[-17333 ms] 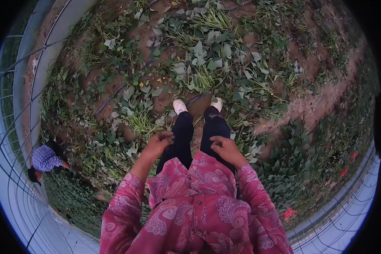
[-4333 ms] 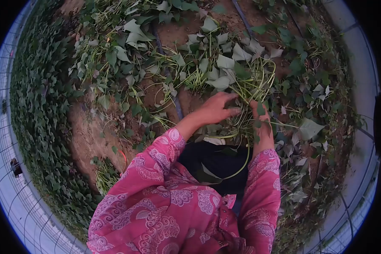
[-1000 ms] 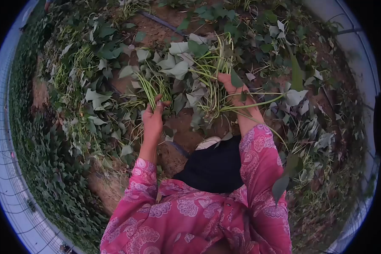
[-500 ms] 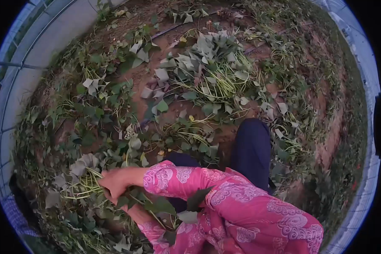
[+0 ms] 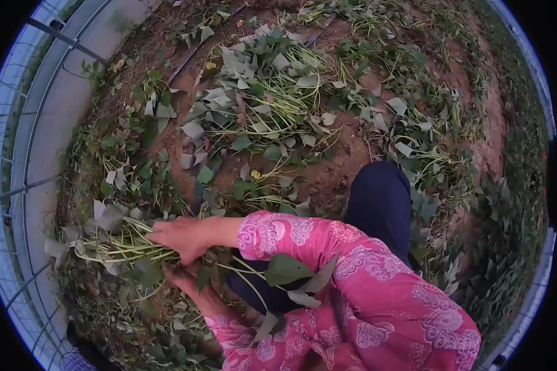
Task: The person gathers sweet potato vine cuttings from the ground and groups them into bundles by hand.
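A bunch of sweet potato vines, pale green stems with broad leaves, spreads out at the left. My right hand is closed over the right end of these stems, its back facing up. Just below it, my left hand also closes on the bunch, its fingers partly hidden by leaves and stems. From between the hands, a few longer stems with dark leaves reach right, over my forearm and lap.
A larger heap of cut vines lies on the soil ahead. More leafy plants surround me. My bent knee is right of centre. A pale strip and metal framework run along the left; dark foliage stands at right.
My view has shifted, with the heap now further left and higher. Both hands have risen slightly with the vine bunch, and the right hand has spread flatter over the stems.
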`<state>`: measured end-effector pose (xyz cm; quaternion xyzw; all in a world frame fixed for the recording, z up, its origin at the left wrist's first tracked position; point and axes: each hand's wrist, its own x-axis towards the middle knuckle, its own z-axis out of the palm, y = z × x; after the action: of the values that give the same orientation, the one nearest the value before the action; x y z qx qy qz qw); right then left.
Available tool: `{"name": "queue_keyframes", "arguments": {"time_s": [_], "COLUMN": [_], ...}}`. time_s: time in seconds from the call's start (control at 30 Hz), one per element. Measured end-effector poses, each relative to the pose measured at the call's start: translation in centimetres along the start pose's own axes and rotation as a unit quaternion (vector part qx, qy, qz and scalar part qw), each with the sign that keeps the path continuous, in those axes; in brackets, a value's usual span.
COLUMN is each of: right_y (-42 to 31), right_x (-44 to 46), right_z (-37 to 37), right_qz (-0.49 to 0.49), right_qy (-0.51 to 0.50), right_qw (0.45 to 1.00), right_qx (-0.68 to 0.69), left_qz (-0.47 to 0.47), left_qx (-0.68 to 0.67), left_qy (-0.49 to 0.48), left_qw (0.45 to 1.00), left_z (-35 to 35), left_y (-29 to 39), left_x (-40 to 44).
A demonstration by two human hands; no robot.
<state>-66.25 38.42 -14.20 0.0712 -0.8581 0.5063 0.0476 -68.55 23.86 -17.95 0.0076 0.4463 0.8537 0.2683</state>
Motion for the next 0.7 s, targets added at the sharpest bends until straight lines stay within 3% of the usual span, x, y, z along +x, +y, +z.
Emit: {"name": "queue_keyframes", "arguments": {"time_s": [0.13,0.23,0.3,0.37,0.43,0.5,0.57,0.63,0.7], "right_y": [1.9,1.9,2.2,3.4,5.7,10.5,16.3,22.1,26.5], "right_x": [-0.9,-2.2,-3.2,-4.5,-6.1,-8.1,-10.6,-13.5,-16.2], "right_z": [-3.4,-9.4,-13.7,-17.5,-20.1,-21.9,-22.3,-21.2,-18.6], "right_qz": [-0.037,-0.085,-0.093,-0.104,-0.063,-0.027,0.048,0.213,0.344], "right_qy": [0.157,0.238,0.253,0.270,0.278,0.280,0.270,0.188,0.175], "right_qw": [0.986,0.956,0.933,0.903,0.875,0.860,0.846,0.850,0.840], "right_qx": [-0.046,-0.147,-0.238,-0.318,-0.392,-0.426,-0.457,-0.443,-0.382], "left_qz": [-0.002,-0.026,-0.022,-0.037,-0.109,-0.259,-0.394,-0.393,-0.423], "left_qx": [0.041,0.050,0.055,0.010,0.026,0.039,0.085,0.215,0.291], "left_qy": [-0.145,-0.220,-0.319,-0.317,-0.279,-0.225,-0.093,-0.079,-0.011], "left_qw": [0.989,0.974,0.946,0.948,0.954,0.939,0.910,0.890,0.858], "left_z": [5.9,9.9,13.6,15.9,17.7,14.7,10.9,8.5,6.7], "left_y": [-1.0,-1.7,-2.7,-4.7,-7.1,-11.3,-15.8,-19.2,-21.9], "left_x": [2.6,5.6,7.4,9.0,9.3,11.2,12.7,12.8,13.5]}}
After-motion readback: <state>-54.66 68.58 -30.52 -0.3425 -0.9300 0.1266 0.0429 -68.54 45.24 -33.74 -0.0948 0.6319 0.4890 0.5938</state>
